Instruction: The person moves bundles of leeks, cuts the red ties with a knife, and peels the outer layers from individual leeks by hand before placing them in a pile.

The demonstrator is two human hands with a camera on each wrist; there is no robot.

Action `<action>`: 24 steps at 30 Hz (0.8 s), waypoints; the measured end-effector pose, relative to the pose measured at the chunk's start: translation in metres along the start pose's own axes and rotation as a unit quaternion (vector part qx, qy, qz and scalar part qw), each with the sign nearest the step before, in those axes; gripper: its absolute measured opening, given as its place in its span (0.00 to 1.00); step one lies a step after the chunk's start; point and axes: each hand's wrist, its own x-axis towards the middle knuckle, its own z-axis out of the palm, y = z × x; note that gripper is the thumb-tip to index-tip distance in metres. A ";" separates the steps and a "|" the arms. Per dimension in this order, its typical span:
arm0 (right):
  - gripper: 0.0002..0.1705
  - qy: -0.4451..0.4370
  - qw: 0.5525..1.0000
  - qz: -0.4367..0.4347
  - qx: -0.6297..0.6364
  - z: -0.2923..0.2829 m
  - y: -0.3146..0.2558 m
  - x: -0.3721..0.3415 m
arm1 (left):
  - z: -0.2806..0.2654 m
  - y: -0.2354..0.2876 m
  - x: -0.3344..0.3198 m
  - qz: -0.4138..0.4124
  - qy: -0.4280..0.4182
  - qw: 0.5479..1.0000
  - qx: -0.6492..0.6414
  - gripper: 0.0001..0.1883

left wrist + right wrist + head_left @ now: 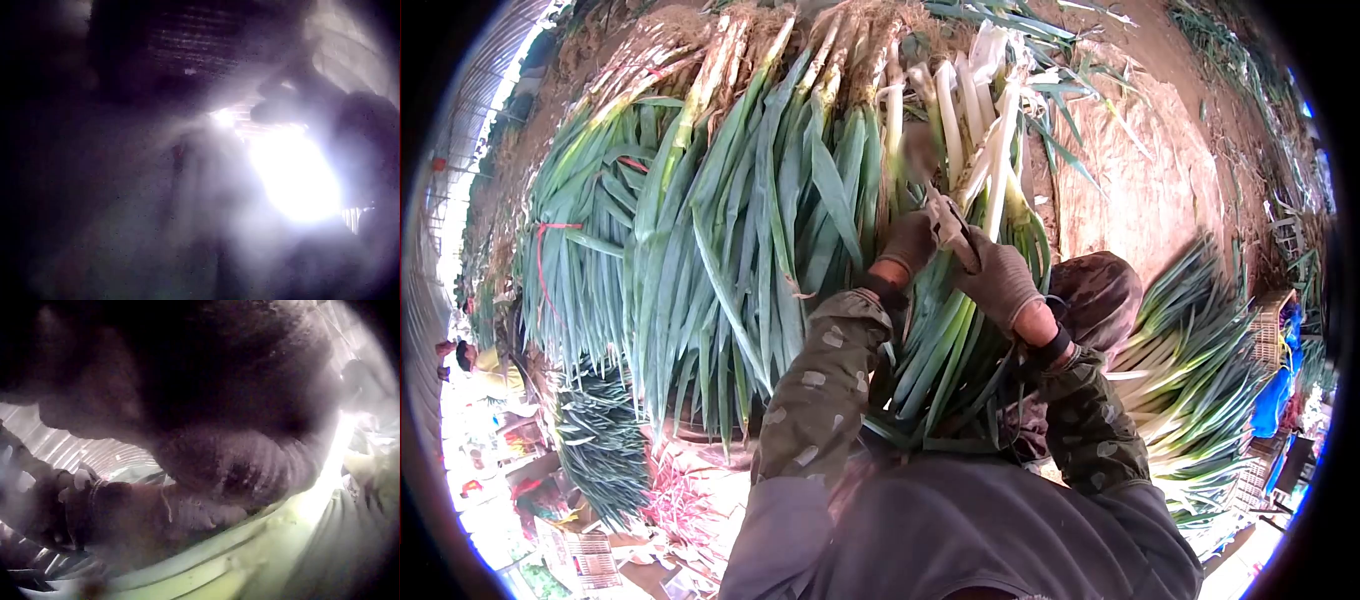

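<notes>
Both hands wear grey-brown knit gloves and meet at the middle of the head view. The left hand [908, 243] is at a leek stalk, its fingers partly hidden. Curled fingers of the right hand [998, 282] grip a dry, brownish piece of leaf or husk [946, 222] beside the pale leek stalks [1000, 165]. In the right wrist view, the right hand [244, 462] lies against pale green stalks [206, 569]. The left wrist view is dark and hazy, with strong glare.
Long green leeks [740, 240] with rooty ends at the top lie left of the hands. A light brown sheet [1140, 170] spreads at upper right. More leeks [1190, 370] are piled at right, near a crate [1268, 330] and blue material [1272, 402].
</notes>
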 end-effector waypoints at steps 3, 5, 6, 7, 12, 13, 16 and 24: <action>0.25 -0.090 0.995 -0.015 -0.047 -0.004 0.000 0.001 | -0.074 0.036 -0.012 -0.013 -0.013 0.975 -0.223 0.10; 0.26 -0.108 0.992 -0.013 -0.068 0.001 0.000 0.005 | -0.076 0.016 -0.025 -0.082 0.037 0.977 -0.195 0.09; 0.27 -0.116 0.990 -0.011 -0.077 0.003 -0.002 0.006 | -0.080 0.010 -0.028 -0.115 0.061 0.975 -0.180 0.08; 0.27 -0.117 0.990 0.002 -0.083 0.005 -0.005 0.006 | -0.082 0.005 -0.032 -0.150 0.113 0.967 -0.171 0.07; 0.23 -0.109 0.989 0.034 -0.099 0.010 -0.015 0.001 | -0.096 0.012 -0.041 -0.184 0.223 0.941 -0.174 0.12; 0.25 -0.127 0.985 0.039 -0.109 0.009 -0.018 0.003 | -0.099 0.014 -0.039 -0.190 0.221 0.943 -0.163 0.13; 0.27 -0.153 0.979 0.047 -0.130 0.001 -0.030 0.006 | -0.100 0.019 -0.030 -0.190 0.223 0.950 -0.109 0.14; 0.22 -0.102 0.985 0.033 -0.134 0.004 -0.024 0.038 | -0.102 0.020 -0.013 -0.186 0.199 0.961 -0.039 0.13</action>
